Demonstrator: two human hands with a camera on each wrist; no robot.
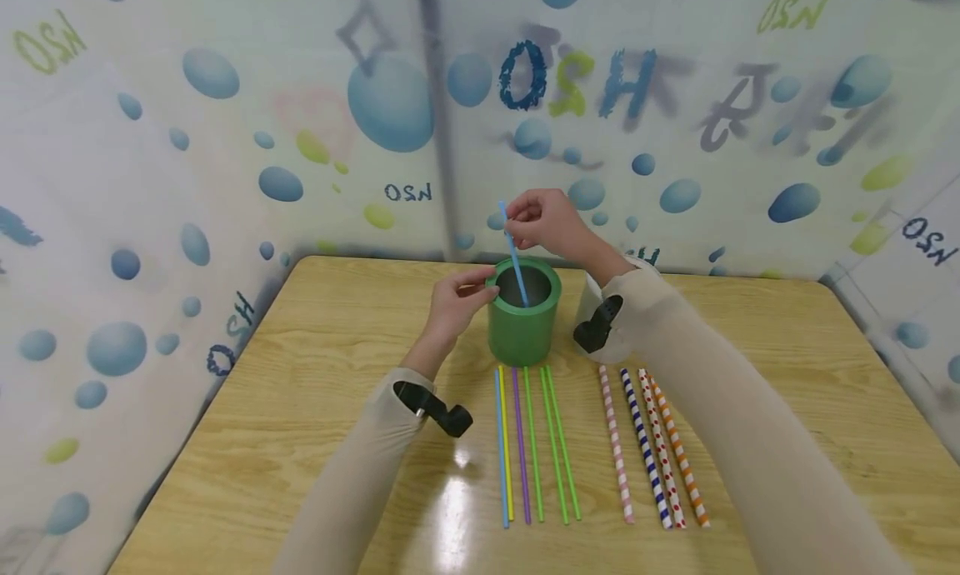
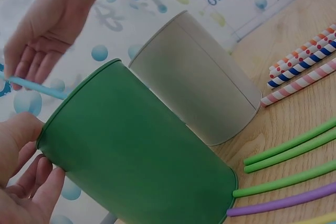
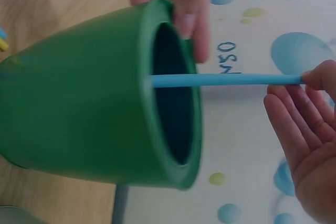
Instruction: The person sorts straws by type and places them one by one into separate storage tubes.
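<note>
A blue drinking straw [image 1: 517,267] slants into the mouth of a green bucket-shaped container [image 1: 522,333]. My right hand [image 1: 549,225] pinches the straw near its upper end, between thumb and fingers, above the rim. The straw's lower part is hidden inside the container. At the container's left side, my left hand [image 1: 453,307] holds the rim with thumb and fingers. In the right wrist view the straw [image 3: 226,80] runs from the dark opening to my right fingertips. The container [image 2: 142,150] stands upright on the wooden table [image 1: 360,342].
A white container [image 2: 194,82] stands right of the green one, partly behind my right sleeve. In front lie thin plain straws, blue, yellow, purple [image 1: 521,450] and green [image 1: 555,450]. Farther right are striped and dotted paper straws [image 1: 647,450]. A patterned wall sheet [image 1: 465,167] hangs behind.
</note>
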